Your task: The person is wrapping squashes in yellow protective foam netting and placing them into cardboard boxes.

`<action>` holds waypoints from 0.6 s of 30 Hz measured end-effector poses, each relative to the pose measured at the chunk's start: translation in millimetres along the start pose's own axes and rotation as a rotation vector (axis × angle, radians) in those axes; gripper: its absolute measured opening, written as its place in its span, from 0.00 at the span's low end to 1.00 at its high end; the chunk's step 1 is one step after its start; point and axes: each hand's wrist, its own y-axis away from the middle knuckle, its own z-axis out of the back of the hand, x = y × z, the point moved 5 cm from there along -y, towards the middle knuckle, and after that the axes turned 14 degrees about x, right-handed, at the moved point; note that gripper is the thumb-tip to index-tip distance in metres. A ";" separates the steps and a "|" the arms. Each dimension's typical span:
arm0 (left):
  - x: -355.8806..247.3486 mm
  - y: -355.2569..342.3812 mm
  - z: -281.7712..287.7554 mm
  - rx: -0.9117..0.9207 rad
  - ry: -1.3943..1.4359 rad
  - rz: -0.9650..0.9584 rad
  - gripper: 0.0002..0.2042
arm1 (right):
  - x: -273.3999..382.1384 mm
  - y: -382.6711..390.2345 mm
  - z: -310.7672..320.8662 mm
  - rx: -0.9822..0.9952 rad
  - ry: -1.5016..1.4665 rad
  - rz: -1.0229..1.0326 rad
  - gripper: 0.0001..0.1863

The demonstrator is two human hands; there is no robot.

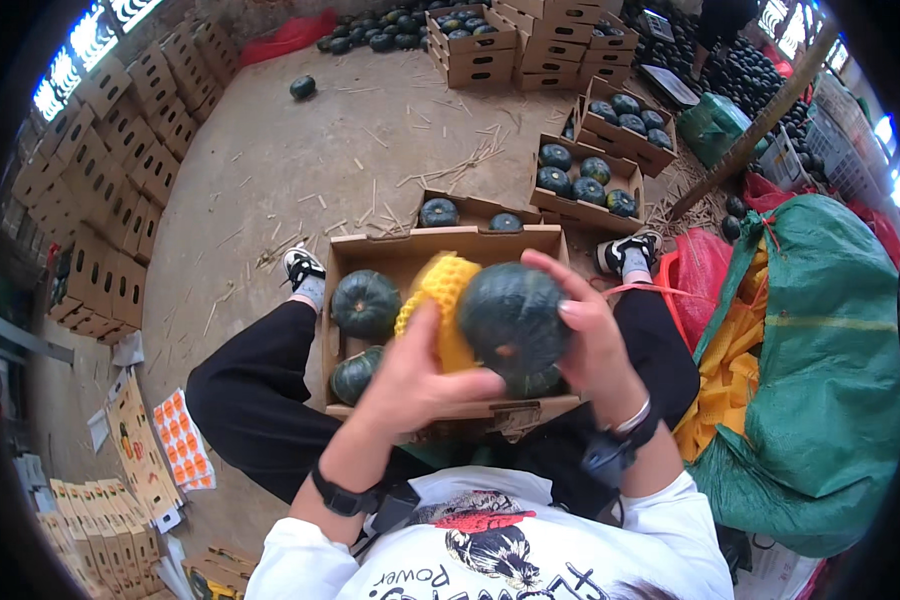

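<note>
Checker: Entry one, your left hand?

Clerk: Your left hand [425, 365], above the open carton [380, 258]: fingers curled on one yellow foam net [442, 287], thumb pointing toward the squash beside it.

Checker: Entry two, your right hand?

Clerk: Your right hand [598, 345], also above the carton: fingers spread, cupped round the right side of one dark green squash [510, 320], which sits against the net.

Checker: Which step do you have in hand?

Clerk: Sleeving, by judgement: one squash, one net. Blur hides the net's mouth, so whether it already goes round the squash cannot be told.

Checker: Stock about you?

Clerk: Two bare squashes [365, 303], inside the carton at its left; one green sack [810, 400], right of the carton, with loose yellow netting [725, 385] showing.

Checker: Your next move calls for?

Clerk: Probably, a net mouth held wide by your left hand and a steady push from your right.
</note>
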 end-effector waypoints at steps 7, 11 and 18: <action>-1.3 14.2 -18.2 -0.072 0.014 -0.028 0.42 | 1.5 27.1 -35.4 -0.164 1.236 0.237 0.21; -13.3 21.3 -40.7 0.118 0.351 -0.071 0.46 | -27.5 33.6 36.4 -0.428 0.117 -0.068 0.14; -5.8 14.0 -40.5 0.123 0.630 0.081 0.42 | -52.4 31.0 23.5 -0.165 -0.190 -0.148 0.09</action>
